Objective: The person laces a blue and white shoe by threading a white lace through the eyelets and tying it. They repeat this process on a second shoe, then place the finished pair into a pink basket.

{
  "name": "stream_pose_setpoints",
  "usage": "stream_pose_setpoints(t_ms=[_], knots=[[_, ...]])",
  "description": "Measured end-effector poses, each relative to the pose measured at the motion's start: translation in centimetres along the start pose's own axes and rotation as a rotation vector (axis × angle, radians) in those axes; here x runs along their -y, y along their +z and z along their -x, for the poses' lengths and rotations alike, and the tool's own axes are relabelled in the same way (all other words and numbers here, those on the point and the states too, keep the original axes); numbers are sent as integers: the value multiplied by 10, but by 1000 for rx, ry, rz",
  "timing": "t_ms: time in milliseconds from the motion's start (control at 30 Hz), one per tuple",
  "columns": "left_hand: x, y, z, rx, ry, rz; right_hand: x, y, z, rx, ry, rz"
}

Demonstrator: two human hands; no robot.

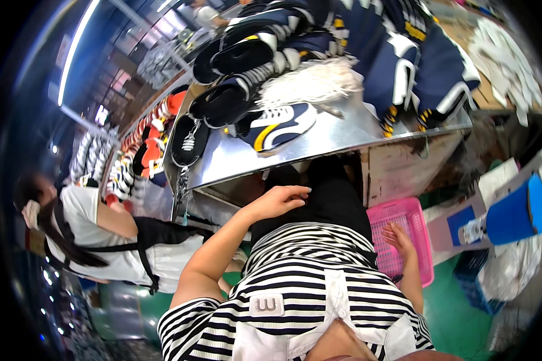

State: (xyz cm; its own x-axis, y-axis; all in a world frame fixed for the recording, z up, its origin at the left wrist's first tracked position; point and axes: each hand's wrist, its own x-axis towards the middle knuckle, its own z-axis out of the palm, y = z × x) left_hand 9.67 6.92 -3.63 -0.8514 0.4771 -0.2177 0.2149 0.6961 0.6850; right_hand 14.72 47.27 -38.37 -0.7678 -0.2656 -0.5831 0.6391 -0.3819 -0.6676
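My left hand [281,201] lies on my black trousers, fingers stretched out and holding nothing. Low on my right side, my right hand [398,239] hangs with its fingers apart, in front of a pink plastic basket [426,240]; whether it touches the basket I cannot tell. On the metal table [223,162] ahead of me lies a single navy, white and yellow shoe upper [277,127], apart from both hands. Behind it is a bundle of white shoelaces [313,83]. Rows of dark laced shoe uppers [238,90] lie at the table's left.
More navy uppers [403,66] heap at the table's back right. White gloves or cloth [503,63] lie on a wooden surface beyond. A blue bin [517,210] stands right. A person in a white shirt [81,219] is on my left, near orange and white uppers [153,144].
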Motion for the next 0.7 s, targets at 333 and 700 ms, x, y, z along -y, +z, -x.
stream_pose_setpoints(t_ms=[333, 700], knots=[[86, -87, 14, -711, -307, 1814, 275, 231, 62, 112, -730, 868], [81, -116, -97, -536, -72, 1996, 317, 338, -101, -303, -1277, 1420]])
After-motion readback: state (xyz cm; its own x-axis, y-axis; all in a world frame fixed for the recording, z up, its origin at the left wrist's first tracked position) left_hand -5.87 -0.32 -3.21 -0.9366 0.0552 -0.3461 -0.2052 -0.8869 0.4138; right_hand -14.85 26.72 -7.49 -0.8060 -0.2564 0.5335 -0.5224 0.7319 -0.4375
